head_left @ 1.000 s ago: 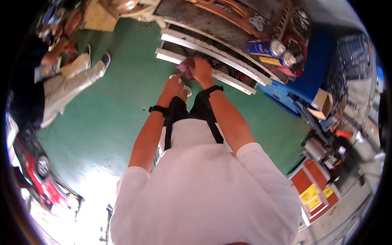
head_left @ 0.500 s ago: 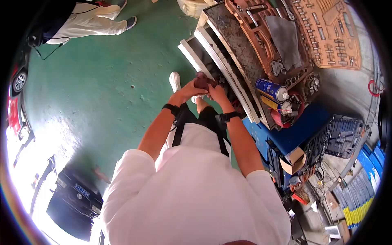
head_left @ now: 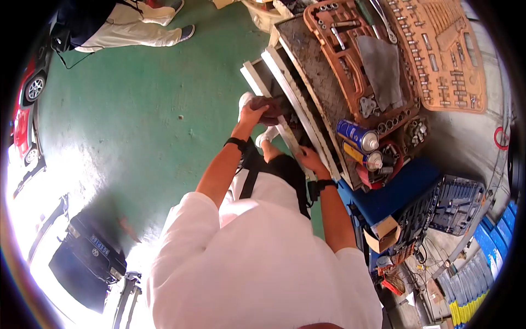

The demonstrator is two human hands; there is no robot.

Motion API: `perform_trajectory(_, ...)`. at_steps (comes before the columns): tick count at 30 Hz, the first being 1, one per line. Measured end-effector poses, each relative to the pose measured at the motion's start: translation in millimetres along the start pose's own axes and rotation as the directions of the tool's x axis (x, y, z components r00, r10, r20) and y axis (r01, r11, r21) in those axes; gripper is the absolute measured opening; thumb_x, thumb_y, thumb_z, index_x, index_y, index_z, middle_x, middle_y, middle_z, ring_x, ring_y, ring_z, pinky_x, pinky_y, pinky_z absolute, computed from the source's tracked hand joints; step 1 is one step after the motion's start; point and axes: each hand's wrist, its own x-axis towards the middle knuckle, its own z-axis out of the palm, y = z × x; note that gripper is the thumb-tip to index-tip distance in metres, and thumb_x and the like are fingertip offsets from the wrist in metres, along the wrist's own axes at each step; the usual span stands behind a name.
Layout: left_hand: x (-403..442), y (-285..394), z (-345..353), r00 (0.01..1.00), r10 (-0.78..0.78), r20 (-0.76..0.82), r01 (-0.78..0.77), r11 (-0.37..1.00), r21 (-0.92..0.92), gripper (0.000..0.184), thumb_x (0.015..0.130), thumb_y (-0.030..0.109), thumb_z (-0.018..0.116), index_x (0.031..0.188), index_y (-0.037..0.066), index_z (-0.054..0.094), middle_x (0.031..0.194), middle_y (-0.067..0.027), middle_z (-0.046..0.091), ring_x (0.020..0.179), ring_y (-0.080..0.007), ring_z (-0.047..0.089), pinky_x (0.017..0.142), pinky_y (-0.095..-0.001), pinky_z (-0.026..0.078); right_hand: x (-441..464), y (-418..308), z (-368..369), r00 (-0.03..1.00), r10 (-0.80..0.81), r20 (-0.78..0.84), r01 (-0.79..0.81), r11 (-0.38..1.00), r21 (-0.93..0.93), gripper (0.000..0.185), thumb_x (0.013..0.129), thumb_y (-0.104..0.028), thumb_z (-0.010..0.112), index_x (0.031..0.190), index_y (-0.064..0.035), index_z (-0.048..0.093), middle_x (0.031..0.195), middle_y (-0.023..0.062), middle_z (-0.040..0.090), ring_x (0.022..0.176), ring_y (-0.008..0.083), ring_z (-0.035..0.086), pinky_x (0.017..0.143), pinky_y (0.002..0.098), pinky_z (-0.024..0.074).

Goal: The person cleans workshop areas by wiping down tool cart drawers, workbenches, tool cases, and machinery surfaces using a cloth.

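My left hand [head_left: 252, 115] is closed on a crumpled dark red cloth [head_left: 267, 109], beside the white front of a pulled-out drawer [head_left: 257, 82]. My right hand [head_left: 312, 159] is at the near end of the same drawer, fingers curled by its rim. What those fingers grip, if anything, is hidden. Dark items lie inside the drawer in shadow, too unclear to name. Above it, a second drawer [head_left: 290, 82] also stands out from the worn metal cabinet [head_left: 315, 66].
On the cabinet lie an orange socket case [head_left: 359, 82] with a grey cloth [head_left: 381, 71], a blue spray can [head_left: 357, 136] and a yellow one [head_left: 362, 156]. Another tool case [head_left: 438, 60] lies open beyond. A person's legs [head_left: 131, 30] are at upper left, on the green floor [head_left: 142, 98].
My hands have parted. The left keeps the red cloth, while the right has let go of it and moved back toward me to the drawer's near end.
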Motion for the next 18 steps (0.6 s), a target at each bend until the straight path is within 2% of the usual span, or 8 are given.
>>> perform_trajectory(3, 10, 45, -22, 0.948, -0.043, -0.315, 0.027, 0.998, -0.055, 0.058, 0.067, 0.036, 0.084, 0.112, 0.002, 0.066, 0.098, -0.0109, 0.07, 0.094, -0.0198, 0.065, 0.082, -0.0345, 0.053, 5, 7, -4, 0.998, 0.039, 0.042, -0.045, 0.988, 0.151, 0.059, 0.09, -0.036, 0.061, 0.137, -0.0036, 0.049, 0.133, 0.019, 0.055, 0.124, 0.032, 0.051, 0.104, 0.0368, 0.0392)
perform_trajectory(4, 35, 41, -31, 0.916, -0.031, -0.4, 0.056, 0.997, 0.053, 0.061, 0.067, 0.036, 0.084, 0.113, 0.0, 0.065, 0.1, -0.0117, 0.069, 0.095, -0.0216, 0.065, 0.084, -0.0353, 0.052, 4, 5, -7, 0.998, 0.04, 0.051, -0.049, 0.983, 0.176, 0.059, 0.089, -0.037, 0.061, 0.136, -0.0028, 0.05, 0.132, 0.0192, 0.055, 0.123, 0.0319, 0.052, 0.103, 0.037, 0.0399)
perform_trajectory(8, 100, 59, -63, 0.878, 0.081, -0.471, -0.142, 0.985, -0.096, 0.057, 0.065, 0.034, 0.084, 0.108, 0.002, 0.064, 0.102, -0.0159, 0.069, 0.095, -0.0284, 0.067, 0.084, -0.0393, 0.052, 18, 12, -3, 0.996, 0.05, 0.074, -0.059, 0.99, 0.127, 0.056, 0.089, -0.037, 0.062, 0.131, 0.0001, 0.054, 0.128, 0.0204, 0.059, 0.119, 0.032, 0.055, 0.1, 0.0374, 0.0425)
perform_trajectory(9, 107, 63, -64, 0.88, 0.081, -0.467, -0.143, 0.985, -0.098, 0.057, 0.065, 0.034, 0.084, 0.108, 0.002, 0.064, 0.102, -0.0159, 0.069, 0.095, -0.0284, 0.067, 0.084, -0.0393, 0.052, 15, 5, -4, 1.0, 0.011, 0.013, -0.012, 0.997, 0.07, 0.055, 0.088, -0.037, 0.061, 0.126, 0.0029, 0.057, 0.123, 0.0231, 0.061, 0.115, 0.035, 0.057, 0.098, 0.0387, 0.0444)
perform_trajectory(11, 118, 73, -69, 0.995, -0.097, 0.031, 0.101, 0.885, -0.455, 0.06, 0.064, 0.031, 0.083, 0.113, 0.004, 0.061, 0.104, -0.0158, 0.069, 0.096, -0.0296, 0.067, 0.083, -0.0402, 0.052, 12, -11, -7, 1.0, 0.024, 0.01, -0.024, 1.0, -0.014, 0.056, 0.088, -0.038, 0.061, 0.124, 0.0038, 0.057, 0.122, 0.0246, 0.06, 0.115, 0.0368, 0.057, 0.098, 0.0396, 0.0445)
perform_trajectory(12, 125, 65, -68, 0.995, -0.096, 0.032, 0.1, 0.885, -0.454, 0.06, 0.064, 0.031, 0.083, 0.113, 0.004, 0.061, 0.104, -0.0158, 0.069, 0.096, -0.0296, 0.067, 0.083, -0.0402, 0.052, 10, -21, -11, 0.999, 0.034, 0.008, -0.033, 0.995, -0.097, 0.057, 0.087, -0.039, 0.06, 0.123, 0.0047, 0.058, 0.122, 0.0261, 0.059, 0.114, 0.0386, 0.057, 0.097, 0.0404, 0.0446)
perform_trajectory(14, 139, 44, -61, 0.987, 0.154, -0.038, -0.148, 0.981, 0.127, 0.063, 0.063, 0.028, 0.08, 0.117, 0.006, 0.058, 0.105, -0.0158, 0.068, 0.097, -0.0312, 0.066, 0.084, -0.0405, 0.052, 9, -36, -17, 0.998, 0.048, 0.041, -0.042, 0.989, -0.142, 0.059, 0.087, -0.041, 0.058, 0.122, 0.0058, 0.058, 0.121, 0.0273, 0.059, 0.113, 0.0409, 0.056, 0.098, 0.0424, 0.0442)
perform_trajectory(18, 103, 68, -50, 0.963, 0.198, -0.185, -0.171, 0.973, 0.154, 0.058, 0.063, 0.027, 0.077, 0.113, 0.007, 0.055, 0.103, -0.0172, 0.067, 0.1, -0.0327, 0.065, 0.085, -0.0394, 0.051, 15, -38, -17, 0.997, 0.066, 0.05, -0.054, 0.976, -0.21, 0.057, 0.085, -0.044, 0.057, 0.114, 0.0047, 0.062, 0.115, 0.0274, 0.061, 0.109, 0.0413, 0.058, 0.094, 0.0448, 0.0456)
